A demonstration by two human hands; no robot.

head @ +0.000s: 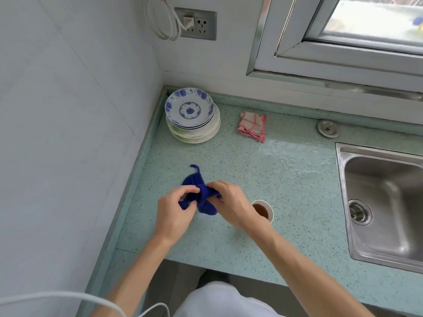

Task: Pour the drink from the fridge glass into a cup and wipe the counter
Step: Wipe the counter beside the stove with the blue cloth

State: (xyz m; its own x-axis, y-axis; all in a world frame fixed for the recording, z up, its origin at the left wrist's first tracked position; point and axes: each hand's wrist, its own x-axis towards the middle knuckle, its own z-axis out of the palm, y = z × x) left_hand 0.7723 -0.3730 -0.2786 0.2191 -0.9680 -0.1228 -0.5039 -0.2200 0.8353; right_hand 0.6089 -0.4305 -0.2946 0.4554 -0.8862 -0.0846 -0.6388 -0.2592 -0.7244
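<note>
A dark blue cloth (201, 195) is bunched between both hands just above the pale green speckled counter (286, 202). My left hand (174, 211) pinches its left side and my right hand (231, 202) grips its right side. A white cup (264, 210) holding a brown drink stands on the counter right behind my right wrist, partly hidden by it. No fridge glass is in view.
A stack of plates topped by a blue-patterned dish (191, 110) sits in the back left corner. A folded red-checked cloth (253, 125) lies behind. Wet streaks (295, 161) mark the counter left of the steel sink (384, 202). A wall socket (196, 24) with a white cable hangs above.
</note>
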